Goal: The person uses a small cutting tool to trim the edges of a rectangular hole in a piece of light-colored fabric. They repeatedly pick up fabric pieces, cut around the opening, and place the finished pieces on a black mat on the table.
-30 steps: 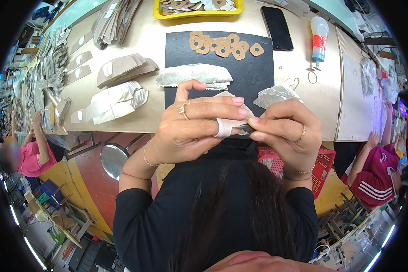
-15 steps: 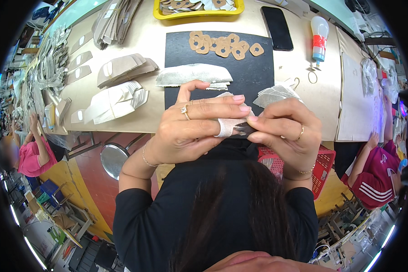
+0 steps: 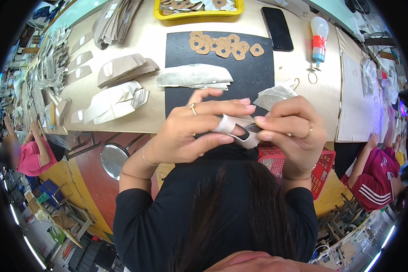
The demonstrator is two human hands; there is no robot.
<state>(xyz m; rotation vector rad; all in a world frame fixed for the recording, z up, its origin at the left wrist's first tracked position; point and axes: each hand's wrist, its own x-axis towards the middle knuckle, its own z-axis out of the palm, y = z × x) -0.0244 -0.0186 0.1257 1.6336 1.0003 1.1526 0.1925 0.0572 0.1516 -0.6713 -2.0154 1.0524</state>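
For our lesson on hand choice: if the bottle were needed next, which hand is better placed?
Probably the right hand: the red-banded bottle is on that side of the table, farther from the left hand. Both hands, though, are busy at the pale piece.

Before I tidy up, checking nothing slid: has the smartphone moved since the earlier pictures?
No; against the black mat, the smartphone shows no shift either way.

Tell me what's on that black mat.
On the black mat lie brown holed pieces, a pale stack overhanging its left edge and pale sheets crossing its right edge. The left hand and right hand cover part of its near side, hiding whatever lies there.
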